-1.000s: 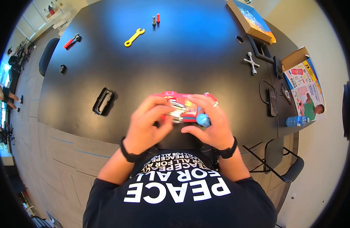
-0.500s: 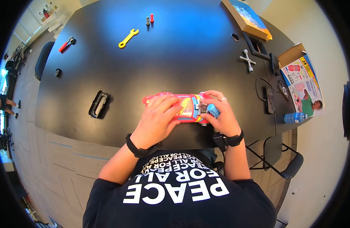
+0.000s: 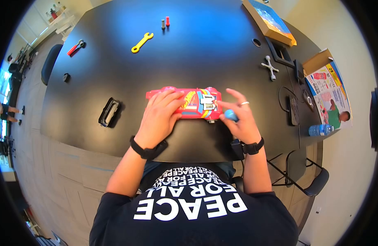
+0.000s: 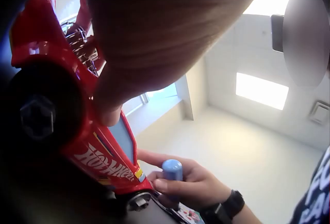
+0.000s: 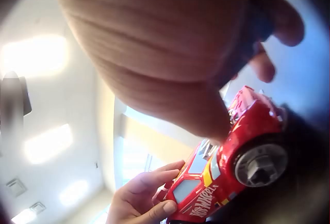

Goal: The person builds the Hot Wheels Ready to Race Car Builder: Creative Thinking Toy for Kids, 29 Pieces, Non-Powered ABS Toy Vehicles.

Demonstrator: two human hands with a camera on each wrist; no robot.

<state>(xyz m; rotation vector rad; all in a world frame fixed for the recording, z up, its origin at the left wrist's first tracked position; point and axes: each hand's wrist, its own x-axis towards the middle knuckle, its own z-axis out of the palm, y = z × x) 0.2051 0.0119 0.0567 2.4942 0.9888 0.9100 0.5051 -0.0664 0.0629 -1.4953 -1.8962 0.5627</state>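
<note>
A red toy car (image 3: 193,105) with Hot Wheels lettering sits on the dark table, its length running left to right. My left hand (image 3: 159,112) grips its left end, fingers over the top and thumb at the near side. A silver engine piece (image 3: 208,102) lies on the car's hood. My right hand (image 3: 243,119) is at the car's right end, holding a blue round-ended handle (image 4: 172,170) against the palm. Its index finger points toward the hood. In the right wrist view, the thumb side of that hand overlaps the car near its grey wheel (image 5: 261,165).
To the left lies a black tray-like part (image 3: 109,112). Farther back are a yellow wrench (image 3: 142,42), a red-handled tool (image 3: 75,48), grey and red bolts (image 3: 167,21) and a grey cross wrench (image 3: 270,68). A water bottle (image 3: 320,130) and printed box (image 3: 326,90) stand right.
The silver piece, earlier among the left hand's fingers, now lies on the hood. The left hand went to the car's left end; the car shifted left and away. The right hand drew back from the piece.
</note>
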